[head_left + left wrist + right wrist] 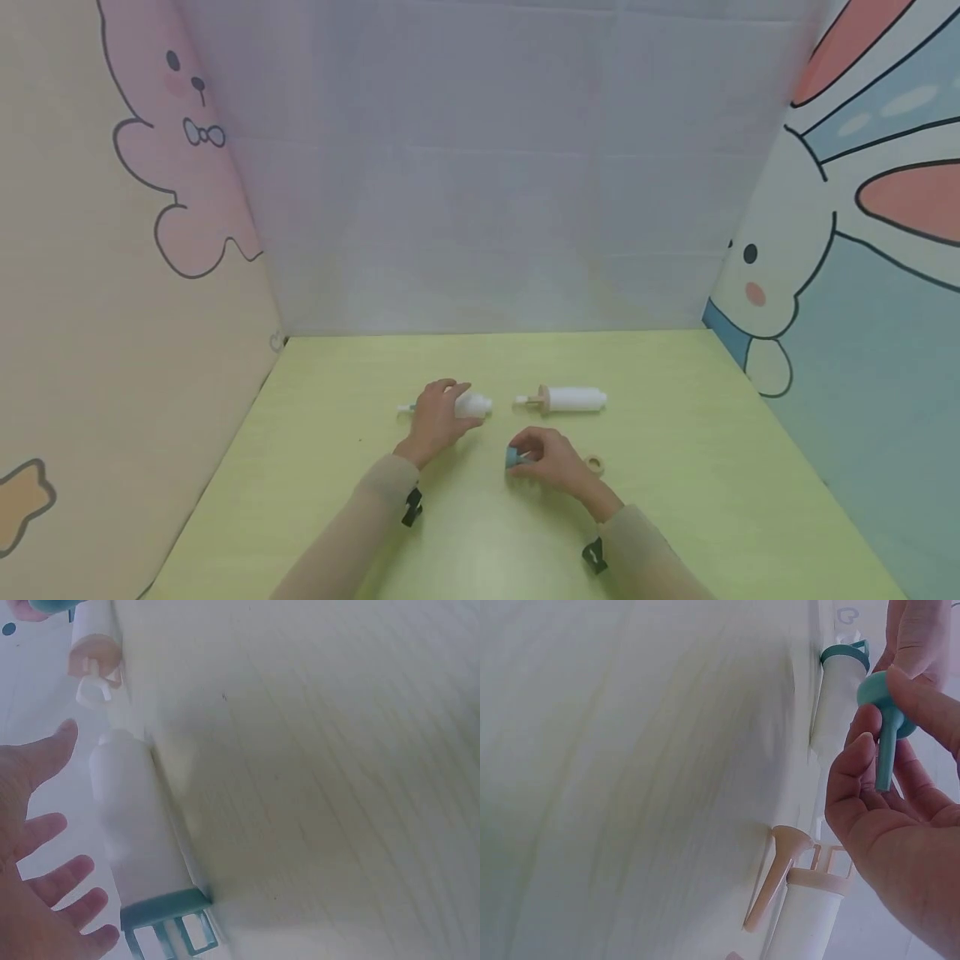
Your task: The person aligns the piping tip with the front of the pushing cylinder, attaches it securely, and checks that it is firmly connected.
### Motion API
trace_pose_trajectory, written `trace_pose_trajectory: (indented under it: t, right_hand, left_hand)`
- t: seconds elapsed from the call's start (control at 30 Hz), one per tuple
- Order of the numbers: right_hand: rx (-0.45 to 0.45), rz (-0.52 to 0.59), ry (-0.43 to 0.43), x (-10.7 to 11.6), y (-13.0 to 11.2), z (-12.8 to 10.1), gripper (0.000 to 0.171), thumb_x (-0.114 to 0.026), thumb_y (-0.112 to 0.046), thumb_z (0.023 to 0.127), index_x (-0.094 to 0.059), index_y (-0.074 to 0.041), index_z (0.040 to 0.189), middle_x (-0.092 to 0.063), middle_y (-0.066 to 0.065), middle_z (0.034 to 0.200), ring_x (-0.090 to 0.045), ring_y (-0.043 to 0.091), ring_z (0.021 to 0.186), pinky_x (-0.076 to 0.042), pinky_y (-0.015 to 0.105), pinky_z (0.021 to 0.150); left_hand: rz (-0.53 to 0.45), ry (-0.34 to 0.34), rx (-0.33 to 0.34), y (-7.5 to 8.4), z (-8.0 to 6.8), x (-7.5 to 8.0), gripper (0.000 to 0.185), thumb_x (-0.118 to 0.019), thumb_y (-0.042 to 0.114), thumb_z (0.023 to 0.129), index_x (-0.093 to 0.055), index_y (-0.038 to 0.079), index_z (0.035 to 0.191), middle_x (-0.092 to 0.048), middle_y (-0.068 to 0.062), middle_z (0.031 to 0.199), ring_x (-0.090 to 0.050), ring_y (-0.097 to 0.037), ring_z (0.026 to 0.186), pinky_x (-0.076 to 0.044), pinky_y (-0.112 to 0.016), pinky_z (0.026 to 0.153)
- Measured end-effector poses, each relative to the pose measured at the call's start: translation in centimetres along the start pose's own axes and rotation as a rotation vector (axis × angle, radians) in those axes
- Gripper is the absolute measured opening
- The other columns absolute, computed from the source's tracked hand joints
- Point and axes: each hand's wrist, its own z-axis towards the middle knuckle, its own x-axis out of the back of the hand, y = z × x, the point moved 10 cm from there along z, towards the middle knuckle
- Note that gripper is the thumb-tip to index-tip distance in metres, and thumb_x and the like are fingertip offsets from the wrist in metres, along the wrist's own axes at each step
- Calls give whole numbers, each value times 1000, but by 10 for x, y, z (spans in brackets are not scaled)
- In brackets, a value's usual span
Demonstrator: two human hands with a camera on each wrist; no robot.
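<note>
My left hand (pixel 437 419) is over a white cylinder with a teal collar (pixel 139 825), which lies on its side. In the left wrist view its fingers are spread and relaxed along the cylinder, with a gap between. My right hand (pixel 553 461) pinches a small teal funnel-shaped nozzle (pixel 886 757) between thumb and fingers, its narrow stem pointing back toward the palm. Beyond that hand lies a second white cylinder (pixel 574 399) with a peach collar and a plunger handle at its left end.
A peach funnel-shaped nozzle (pixel 780 870) lies on the table beside the peach-collared cylinder, close to my right wrist in the head view. The pale yellow-green table (pixel 300 483) meets a white back panel (pixel 480 167) and side panels with cartoon animals.
</note>
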Motion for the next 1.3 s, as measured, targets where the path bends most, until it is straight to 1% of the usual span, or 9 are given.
trace_pose_trajectory:
  t: [0.13,0.27,0.43,0.6,0.73,0.83,0.97,1.13,1.3]
  right_hand:
    - [-7,2,-3,-1,0,0,32,-77,-22,77,-64,-11,104,-66,1,99,-64,17,89,-52,32,77]
    - [-11,-18,-4,-2,1,0,32,-77,-24,77,-64,-12,104,-66,0,99,-63,16,89,-51,32,77]
    - [-13,-22,-4,-2,3,0,32,-77,-24,77,-65,-12,104,-66,0,98,-63,15,88,-51,32,77]
    - [5,-37,4,-3,2,2,31,-77,-22,76,-65,-11,103,-68,1,98,-64,15,89,-51,31,78]
    - [21,-49,18,-1,-2,1,31,-78,-21,76,-66,-9,102,-69,4,97,-64,16,89,-51,30,78]
    - [14,-42,20,-1,-2,0,31,-78,-20,76,-66,-9,101,-69,4,97,-64,15,88,-51,30,78]
    - [19,-52,21,-1,-3,-1,30,-77,-20,76,-65,-9,102,-69,4,97,-63,13,87,-51,30,76]
    - [14,-53,21,1,-1,0,30,-77,-22,77,-65,-10,102,-69,2,97,-64,15,88,-51,31,77]
    - [-4,-29,4,1,0,0,30,-75,-22,79,-64,-11,105,-66,1,98,-63,17,88,-51,32,75]
  left_hand:
    - [112,-68,-13,-5,3,-6,63,-79,44,70,-61,15,124,-57,-12,125,-49,-33,118,-34,-57,97]
    - [194,-143,-3,-14,5,-12,65,-77,46,70,-58,21,128,-55,-9,129,-47,-32,121,-28,-63,99]
    - [217,-205,29,-24,8,-19,68,-77,45,72,-54,25,132,-53,-8,132,-46,-33,121,-25,-64,101]
    - [199,-261,59,-30,7,-24,68,-77,41,73,-52,27,134,-53,-8,133,-48,-36,120,-24,-65,101]
    - [179,-273,56,-32,7,-28,67,-78,39,73,-53,26,134,-56,-8,128,-52,-36,113,-31,-62,96]
    - [179,-267,33,-31,8,-31,64,-78,37,72,-56,26,131,-60,-8,123,-55,-34,108,-39,-57,89]
    - [216,-245,16,-32,10,-33,61,-78,36,73,-57,28,129,-64,-5,117,-57,-32,102,-45,-50,79]
    - [245,-217,-2,-32,11,-33,56,-77,35,74,-59,30,127,-66,-5,112,-58,-29,94,-46,-46,73]
    - [245,-187,-29,-29,10,-32,52,-76,34,76,-60,30,125,-66,-6,111,-58,-29,92,-46,-45,71]
